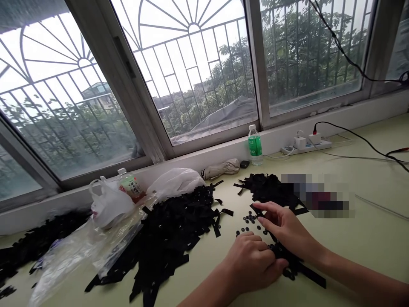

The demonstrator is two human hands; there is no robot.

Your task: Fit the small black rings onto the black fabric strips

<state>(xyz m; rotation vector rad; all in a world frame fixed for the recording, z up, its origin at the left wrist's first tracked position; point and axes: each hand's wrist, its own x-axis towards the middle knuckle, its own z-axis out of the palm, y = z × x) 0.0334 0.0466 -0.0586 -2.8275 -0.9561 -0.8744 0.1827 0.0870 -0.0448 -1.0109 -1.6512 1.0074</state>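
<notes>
My left hand (251, 262) is curled closed on a bundle of black strips (300, 268) that lies on the pale green table (367, 238) under both hands. My right hand (284, 226) rests just beyond it, fingers bent and pinched over the same strips, with the fingertips beside a scatter of small black rings (251, 221). A large heap of black strips (172, 234) lies to the left of my hands. A smaller heap (268, 187) sits behind the rings.
Clear and white plastic bags (108, 204) and a bottle (131, 185) lie at the left. A green-labelled bottle (254, 146), a folded umbrella (220, 168) and a power strip (306, 147) with cables stand along the window sill. More black strips (28, 247) lie far left.
</notes>
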